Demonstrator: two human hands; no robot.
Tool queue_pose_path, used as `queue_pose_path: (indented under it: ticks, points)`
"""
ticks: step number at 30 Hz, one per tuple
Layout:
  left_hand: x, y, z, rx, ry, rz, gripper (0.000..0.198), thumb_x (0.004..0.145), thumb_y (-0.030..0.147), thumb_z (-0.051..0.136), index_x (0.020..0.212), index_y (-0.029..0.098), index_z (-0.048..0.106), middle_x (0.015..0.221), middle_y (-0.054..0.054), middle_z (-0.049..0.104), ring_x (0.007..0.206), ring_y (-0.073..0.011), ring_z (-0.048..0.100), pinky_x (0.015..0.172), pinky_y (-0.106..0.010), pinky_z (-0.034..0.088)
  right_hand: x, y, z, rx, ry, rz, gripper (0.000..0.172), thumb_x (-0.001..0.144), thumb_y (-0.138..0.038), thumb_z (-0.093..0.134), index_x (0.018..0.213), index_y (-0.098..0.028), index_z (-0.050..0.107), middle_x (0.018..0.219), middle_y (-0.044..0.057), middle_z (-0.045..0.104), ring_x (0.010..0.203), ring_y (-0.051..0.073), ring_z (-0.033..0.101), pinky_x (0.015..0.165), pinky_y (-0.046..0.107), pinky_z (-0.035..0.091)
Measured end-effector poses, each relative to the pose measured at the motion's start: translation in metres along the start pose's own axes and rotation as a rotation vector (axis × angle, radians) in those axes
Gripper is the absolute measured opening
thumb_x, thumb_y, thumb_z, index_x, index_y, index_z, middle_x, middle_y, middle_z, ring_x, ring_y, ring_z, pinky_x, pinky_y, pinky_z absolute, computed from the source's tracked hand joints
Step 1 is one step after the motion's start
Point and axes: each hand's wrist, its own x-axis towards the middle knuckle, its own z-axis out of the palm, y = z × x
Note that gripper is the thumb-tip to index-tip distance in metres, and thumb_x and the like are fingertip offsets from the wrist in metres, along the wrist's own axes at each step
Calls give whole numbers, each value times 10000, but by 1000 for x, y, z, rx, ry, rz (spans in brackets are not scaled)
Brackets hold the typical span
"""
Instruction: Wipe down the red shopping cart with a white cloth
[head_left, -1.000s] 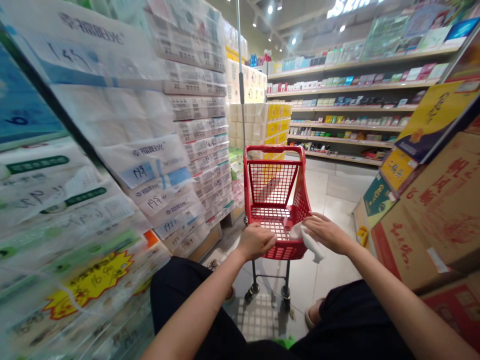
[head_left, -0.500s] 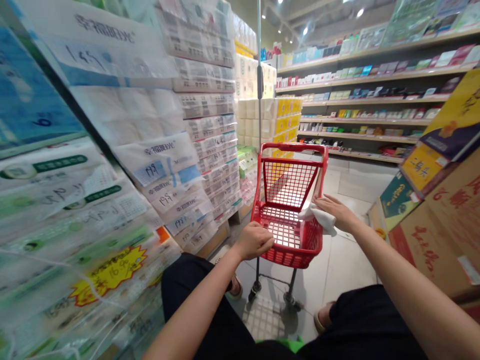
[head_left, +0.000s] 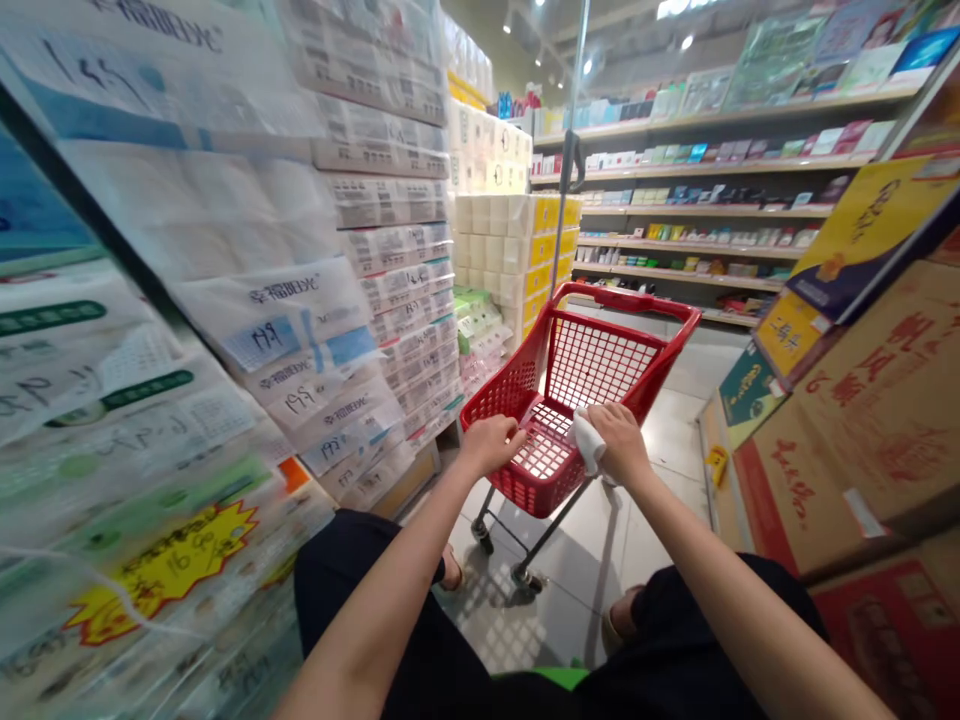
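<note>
A small red shopping cart (head_left: 541,497) with a mesh basket stands in front of my knees, turned at an angle, its handle at the far side. My left hand (head_left: 489,445) is closed over the near left rim of the basket, fingers curled inward. In my right hand (head_left: 616,440) is a white cloth (head_left: 588,441), pressed against the basket's near right rim. Part of the cloth hangs over the rim. The fingertips of this hand are partly hidden behind the cloth. Nothing lies in the visible part of the basket.
Wrapped packs of tissue paper (head_left: 315,300) are stacked high on my left. On the right stand cardboard boxes (head_left: 885,400). A glass door with a dark handle (head_left: 573,162) rises behind the cart. Shelves of small goods (head_left: 697,210) line the back wall. Tiled floor (head_left: 577,560) lies below.
The cart has swung round, its handle end moving to the right. My right hand with the cloth has come left and nearer along the rim. My left hand stays on the rim.
</note>
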Motion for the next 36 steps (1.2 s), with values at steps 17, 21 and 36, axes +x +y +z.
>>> queue_pose_path:
  ticks: [17, 21, 36]
  points:
    - [-14, -3, -11, 154, -111, -31, 645, 903, 708, 195, 981, 261, 653, 846, -59, 711, 823, -233, 672, 671, -277, 424, -8, 68, -50, -177, 42, -4, 331, 970, -366, 326, 1007, -200, 610, 1007, 98, 654, 1021, 240, 507, 1062, 444, 211]
    - [-17, -7, -9, 144, -81, 4, 640, 907, 703, 204, 936, 260, 665, 836, -46, 712, 799, -217, 665, 665, -267, 407, -18, 102, -69, -296, 74, 55, 357, 971, -361, 307, 1035, -170, 602, 1061, 126, 643, 1069, 257, 492, 1077, 468, 181]
    - [-21, -12, -5, 50, -14, -14, 565, 948, 632, 144, 1184, 272, 509, 899, -24, 709, 856, -227, 672, 718, -288, 419, 10, -116, -2, 21, 29, -88, 270, 983, -317, 354, 999, -215, 604, 922, 61, 632, 901, 217, 493, 875, 387, 286]
